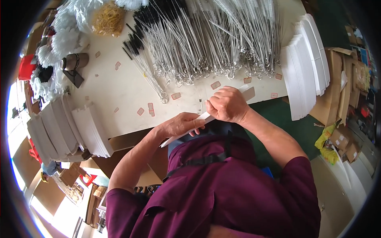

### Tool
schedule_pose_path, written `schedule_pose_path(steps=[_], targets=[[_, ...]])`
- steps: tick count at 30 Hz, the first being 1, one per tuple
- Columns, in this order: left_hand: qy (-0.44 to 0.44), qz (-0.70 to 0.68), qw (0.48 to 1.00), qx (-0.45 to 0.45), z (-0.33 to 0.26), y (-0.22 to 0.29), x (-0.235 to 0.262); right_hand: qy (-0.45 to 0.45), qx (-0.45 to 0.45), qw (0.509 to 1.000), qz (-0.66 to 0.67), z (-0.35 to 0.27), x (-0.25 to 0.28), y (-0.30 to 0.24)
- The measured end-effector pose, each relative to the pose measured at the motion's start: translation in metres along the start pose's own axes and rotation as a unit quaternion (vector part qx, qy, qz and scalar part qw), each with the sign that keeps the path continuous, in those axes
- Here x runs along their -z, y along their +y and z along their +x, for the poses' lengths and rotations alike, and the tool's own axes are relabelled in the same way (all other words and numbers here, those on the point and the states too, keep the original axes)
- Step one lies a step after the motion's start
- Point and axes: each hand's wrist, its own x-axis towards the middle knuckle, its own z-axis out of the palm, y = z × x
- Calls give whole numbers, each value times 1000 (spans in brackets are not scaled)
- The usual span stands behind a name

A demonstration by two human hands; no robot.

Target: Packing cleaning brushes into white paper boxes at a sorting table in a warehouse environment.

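Across the table's (pixel 131 89) near edge, as seen from above, slants one narrow white carton (pixel 206 116), held in two hands. The right hand (pixel 228 104) is clenched round its upper part, toward the table, with one end sticking out past the fist; the left hand (pixel 182 123) grasps it lower down, on the side away from the table, and a short stretch shows between the two.

On the table's far half lies one large heap of metal-stemmed brushes (pixel 210 43), too many to count, ringed at their near ends. One small bundle of black-tipped brushes (pixel 145 73) lies apart, left of the table's middle. At least ten small red-edged labels (pixel 176 96) dot the tabletop. White cartons are stacked at the table's left end (pixel 59 127) and right end (pixel 301 75), their number unclear. Toward the table's far left are one dark cup (pixel 76 61) and one pile of yellow bands (pixel 108 20).
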Motion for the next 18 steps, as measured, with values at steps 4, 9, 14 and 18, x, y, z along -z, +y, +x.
schedule_pose_path(steps=[4, 9, 14, 18], targets=[[8, 27, 1000, 4, -1, 0, -1, -1, -2, 1000, 7, -2, -4, 1], [44, 90, 995, -10, -2, -1, -3, -9, -11, 1000, 10, -1, -7, -1], [78, 124, 989, -18, 5, 2, 1, -12, -30, 999, 26, -4, -13, 4], [106, 167, 979, -56, 8, 0, 2, -20, -41, 999, 28, -5, -12, 5]])
